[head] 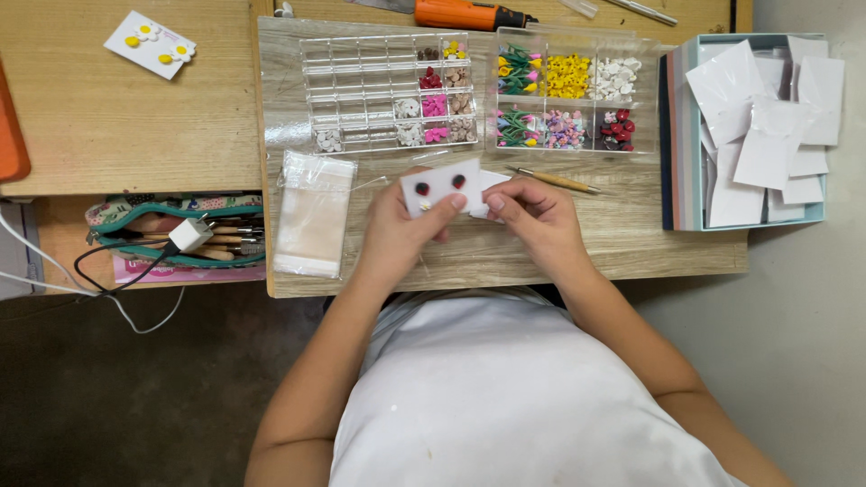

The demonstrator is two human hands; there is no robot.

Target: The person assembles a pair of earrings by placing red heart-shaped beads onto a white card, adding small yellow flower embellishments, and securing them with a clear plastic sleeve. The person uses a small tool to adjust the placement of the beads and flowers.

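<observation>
The left hand point(401, 225) is covering the near edge of the small white card point(440, 187), and the right hand point(532, 216) is hiding most of a second white piece point(490, 180) just behind it, so what that piece is cannot be told. At the far edge, the picture is cutting off the orange tool point(465, 13), and at the left edge an orange object point(11, 135) is showing only as a sliver. The tiny pieces in the two clear compartment boxes point(388, 90) are showing as spots of colour, too small to tell their shapes, and the person's lap and the counter's point(631, 243) near underside are lying hidden beneath the white shirt point(505, 397).
</observation>
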